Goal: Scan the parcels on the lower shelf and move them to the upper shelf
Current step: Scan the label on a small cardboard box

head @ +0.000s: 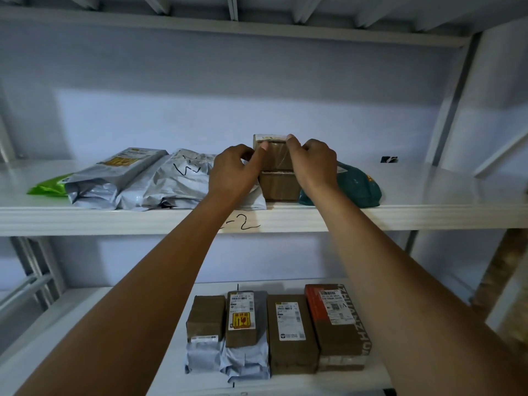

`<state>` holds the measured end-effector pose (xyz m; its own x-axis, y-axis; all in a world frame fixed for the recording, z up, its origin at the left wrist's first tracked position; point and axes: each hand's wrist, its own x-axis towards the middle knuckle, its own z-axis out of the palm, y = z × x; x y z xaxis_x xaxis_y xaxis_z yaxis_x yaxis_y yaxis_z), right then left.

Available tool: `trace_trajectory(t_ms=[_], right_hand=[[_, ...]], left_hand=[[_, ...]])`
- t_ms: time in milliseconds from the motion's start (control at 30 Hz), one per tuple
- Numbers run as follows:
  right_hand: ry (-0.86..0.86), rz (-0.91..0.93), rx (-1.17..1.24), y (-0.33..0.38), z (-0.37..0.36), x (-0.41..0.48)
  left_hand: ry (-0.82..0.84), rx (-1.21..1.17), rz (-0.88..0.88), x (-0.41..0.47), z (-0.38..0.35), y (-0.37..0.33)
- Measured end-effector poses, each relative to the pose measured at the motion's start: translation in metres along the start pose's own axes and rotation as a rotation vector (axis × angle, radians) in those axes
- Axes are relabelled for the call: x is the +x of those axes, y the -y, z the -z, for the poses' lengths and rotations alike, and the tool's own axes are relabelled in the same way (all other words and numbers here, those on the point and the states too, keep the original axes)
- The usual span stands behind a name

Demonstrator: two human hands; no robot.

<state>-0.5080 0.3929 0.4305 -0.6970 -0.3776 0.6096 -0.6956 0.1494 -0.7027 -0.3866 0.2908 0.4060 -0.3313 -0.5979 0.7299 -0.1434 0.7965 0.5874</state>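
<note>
A small brown cardboard parcel (275,155) sits on top of another brown box (278,185) on the upper shelf (400,215). My left hand (233,174) grips its left side and my right hand (313,164) grips its right side, fingers curled round the top edge. On the lower shelf (94,324) lie several parcels: a small brown box (206,317), a brown box with a yellow sticker (242,318), a longer brown box (291,330) and an orange-and-brown box (335,321). Under the two left ones lies a grey mailer bag (243,361).
On the upper shelf, left of my hands, lie two grey mailer bags (114,178), (171,184) and a green bag (48,188). A teal bag (357,187) sits right of the stacked boxes. A small black object (388,159) lies far right. Shelf uprights (454,110) stand at right.
</note>
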Motion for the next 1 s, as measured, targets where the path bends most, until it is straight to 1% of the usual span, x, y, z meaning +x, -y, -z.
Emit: trace_trajectory(t_ms=[100, 233, 333, 433, 533, 667, 800, 1000], right_hand=[[0.012, -0.022, 0.005, 0.004, 0.002, 0.0], [0.014, -0.066, 0.047, 0.008, 0.005, 0.002], [-0.009, -0.068, 0.108, 0.006, 0.005, 0.001], [0.012, -0.076, 0.174, 0.005, 0.005, -0.002], [0.004, -0.054, 0.185, 0.004, 0.003, -0.004], [-0.008, -0.004, 0.13, 0.004, -0.002, -0.007], [0.02, -0.015, 0.184, 0.001, -0.003, -0.006], [-0.001, 0.036, 0.174, 0.0, -0.004, -0.005]], left_hand=[[-0.026, -0.009, -0.018, 0.001, 0.001, 0.003], [-0.019, -0.037, 0.006, 0.001, 0.002, 0.004], [-0.033, -0.045, -0.001, -0.001, 0.002, 0.003], [-0.05, -0.059, -0.002, -0.002, 0.004, 0.002], [-0.053, -0.078, 0.003, -0.002, 0.004, 0.0], [-0.049, -0.069, -0.019, -0.002, 0.005, 0.002], [-0.047, -0.067, -0.027, -0.003, 0.006, 0.001], [-0.059, -0.177, 0.047, -0.002, 0.005, 0.004]])
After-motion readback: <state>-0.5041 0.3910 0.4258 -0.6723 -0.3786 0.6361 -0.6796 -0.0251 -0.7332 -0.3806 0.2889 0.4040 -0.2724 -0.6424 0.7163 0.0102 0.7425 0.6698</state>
